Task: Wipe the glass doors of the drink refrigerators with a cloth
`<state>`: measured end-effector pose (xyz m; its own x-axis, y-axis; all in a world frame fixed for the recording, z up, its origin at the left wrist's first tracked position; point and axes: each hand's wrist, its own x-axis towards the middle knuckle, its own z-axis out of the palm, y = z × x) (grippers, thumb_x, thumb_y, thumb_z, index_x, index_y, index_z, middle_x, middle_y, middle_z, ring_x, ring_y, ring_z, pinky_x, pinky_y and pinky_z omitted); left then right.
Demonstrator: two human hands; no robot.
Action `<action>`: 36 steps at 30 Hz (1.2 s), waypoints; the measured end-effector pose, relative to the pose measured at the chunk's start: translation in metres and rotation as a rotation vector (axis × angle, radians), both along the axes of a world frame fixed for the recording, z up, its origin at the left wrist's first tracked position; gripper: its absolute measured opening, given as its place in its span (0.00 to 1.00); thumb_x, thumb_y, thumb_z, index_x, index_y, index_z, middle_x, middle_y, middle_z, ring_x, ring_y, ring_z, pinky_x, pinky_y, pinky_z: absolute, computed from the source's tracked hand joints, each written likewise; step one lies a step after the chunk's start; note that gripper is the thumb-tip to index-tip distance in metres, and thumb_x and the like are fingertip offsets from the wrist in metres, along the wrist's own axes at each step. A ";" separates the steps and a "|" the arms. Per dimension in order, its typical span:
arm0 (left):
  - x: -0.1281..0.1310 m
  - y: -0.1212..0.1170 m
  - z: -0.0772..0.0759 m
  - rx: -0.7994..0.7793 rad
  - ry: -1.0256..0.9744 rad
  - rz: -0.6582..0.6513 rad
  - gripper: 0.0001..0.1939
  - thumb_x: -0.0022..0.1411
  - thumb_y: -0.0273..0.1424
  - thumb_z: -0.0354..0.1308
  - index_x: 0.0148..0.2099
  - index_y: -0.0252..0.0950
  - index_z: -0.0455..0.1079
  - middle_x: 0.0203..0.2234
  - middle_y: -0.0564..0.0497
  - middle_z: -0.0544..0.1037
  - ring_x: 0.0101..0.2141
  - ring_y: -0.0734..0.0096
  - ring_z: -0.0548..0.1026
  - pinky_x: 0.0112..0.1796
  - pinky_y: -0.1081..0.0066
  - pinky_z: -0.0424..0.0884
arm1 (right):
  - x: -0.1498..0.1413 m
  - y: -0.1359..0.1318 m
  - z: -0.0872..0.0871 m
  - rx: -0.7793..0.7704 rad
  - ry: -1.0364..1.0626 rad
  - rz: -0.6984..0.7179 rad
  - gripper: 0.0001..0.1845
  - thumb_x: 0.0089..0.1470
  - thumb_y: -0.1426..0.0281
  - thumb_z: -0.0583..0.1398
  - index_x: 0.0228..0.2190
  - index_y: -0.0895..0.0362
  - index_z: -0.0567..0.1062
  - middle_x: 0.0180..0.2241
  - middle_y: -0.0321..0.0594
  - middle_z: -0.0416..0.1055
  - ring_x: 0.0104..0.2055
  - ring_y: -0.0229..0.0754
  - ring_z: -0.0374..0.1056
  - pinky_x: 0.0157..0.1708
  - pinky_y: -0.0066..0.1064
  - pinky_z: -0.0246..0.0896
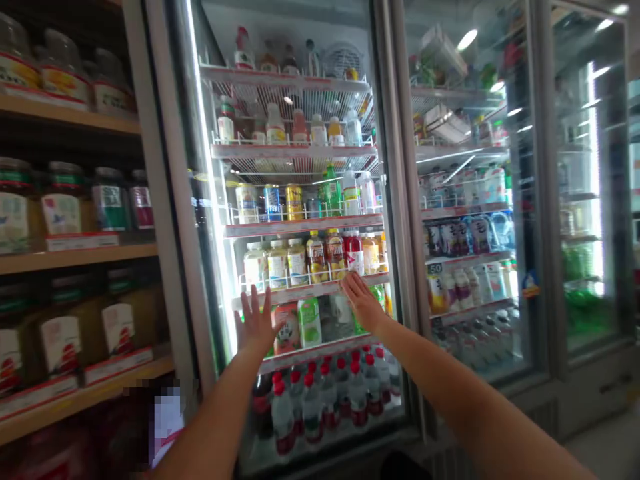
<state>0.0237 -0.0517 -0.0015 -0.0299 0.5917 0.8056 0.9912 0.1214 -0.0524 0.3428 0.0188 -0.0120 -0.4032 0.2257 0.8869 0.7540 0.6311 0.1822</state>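
Landmark: a white wire-railed shelf with a red-edged strip [300, 292], inside the tall grey-framed glass-fronted cooler [393, 220] before you.
Left hand: your left hand [255, 327], fingers spread, no item visible in it; in front of the shelf's left end.
Right hand: your right hand [365, 303], fingers extended and side by side, no item visible in it; before the shelf's right part. You cannot tell whether it touches glass or strip.
Red bottle: a deep-red plastic bottle with a pale label [353, 247], upright on the shelf, just above your right fingertips; label forward, probably for easy reading.
Amber bottles: yellow-capped amber bottles [316, 257], standing mid-shelf; the rail likely stops them tipping.
Green carton: an upright green-and-white carton [310, 323], below the shelf, between your hands.
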 end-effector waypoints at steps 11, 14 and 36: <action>-0.001 -0.007 -0.003 -0.079 0.123 0.073 0.61 0.53 0.46 0.73 0.75 0.33 0.39 0.72 0.32 0.29 0.70 0.32 0.29 0.64 0.36 0.49 | -0.006 0.006 0.011 -0.022 0.078 0.044 0.41 0.55 0.87 0.53 0.65 0.46 0.63 0.69 0.38 0.56 0.73 0.43 0.46 0.69 0.50 0.52; -0.002 -0.006 -0.005 -0.073 0.114 0.042 0.61 0.53 0.44 0.73 0.75 0.32 0.39 0.72 0.30 0.29 0.69 0.31 0.28 0.64 0.34 0.48 | -0.010 0.000 0.016 -0.021 -0.119 0.132 0.38 0.56 0.86 0.52 0.64 0.48 0.67 0.68 0.37 0.60 0.72 0.41 0.50 0.70 0.47 0.50; 0.012 -0.010 -0.015 0.032 0.018 -0.149 0.47 0.63 0.40 0.64 0.75 0.32 0.45 0.73 0.32 0.39 0.71 0.39 0.37 0.66 0.37 0.46 | -0.108 -0.035 0.000 -0.270 0.102 0.115 0.31 0.61 0.80 0.53 0.65 0.55 0.66 0.68 0.43 0.58 0.72 0.44 0.50 0.70 0.39 0.52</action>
<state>0.0354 -0.0612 -0.0164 0.0707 0.5628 0.8235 0.9973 -0.0247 -0.0687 0.2350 -0.0159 -0.0120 -0.3520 0.4168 0.8381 0.6804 0.7288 -0.0767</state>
